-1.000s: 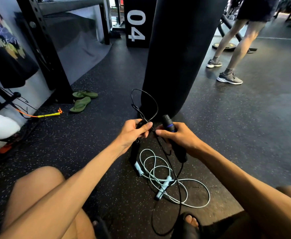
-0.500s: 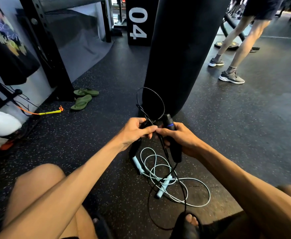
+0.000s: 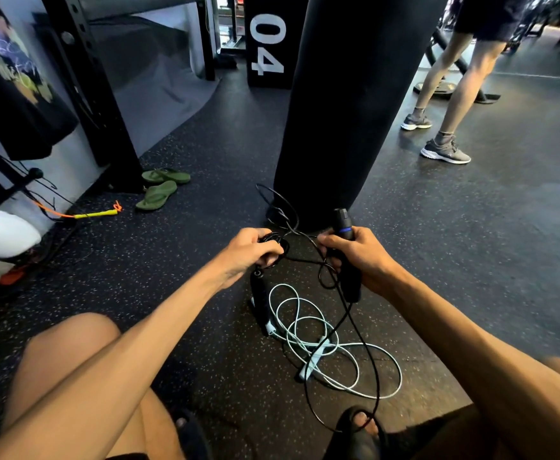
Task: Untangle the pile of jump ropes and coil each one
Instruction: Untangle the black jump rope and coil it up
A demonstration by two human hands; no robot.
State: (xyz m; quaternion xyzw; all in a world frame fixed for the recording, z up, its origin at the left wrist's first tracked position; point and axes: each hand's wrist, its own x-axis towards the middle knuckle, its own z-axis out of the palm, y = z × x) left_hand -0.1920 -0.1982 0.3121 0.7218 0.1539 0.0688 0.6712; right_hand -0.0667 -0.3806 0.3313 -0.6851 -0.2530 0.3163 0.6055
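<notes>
My left hand [image 3: 250, 250] grips bunched loops of a black jump rope [image 3: 360, 330]; its second black handle [image 3: 260, 300] hangs just below that hand. My right hand [image 3: 360, 252] holds the other black handle [image 3: 343, 224], the one with a blue ring, upright. A short stretch of black cord runs between my hands, and a long loop of it trails down to my foot. On the floor beneath lies a pale blue jump rope [image 3: 325, 346] in loose overlapping loops with its light handles among them.
A black punching bag [image 3: 351, 104] hangs right ahead. Green flip-flops [image 3: 160, 189] and a yellow-and-orange rope [image 3: 94, 214] lie at the left by a rack. A person's legs [image 3: 451, 94] stand at the back right. My knees frame the bottom corners.
My hands have drawn apart, the left moving left and the right moving right. The black cord now stretches between them, and the loop above my left hand has dropped lower.
</notes>
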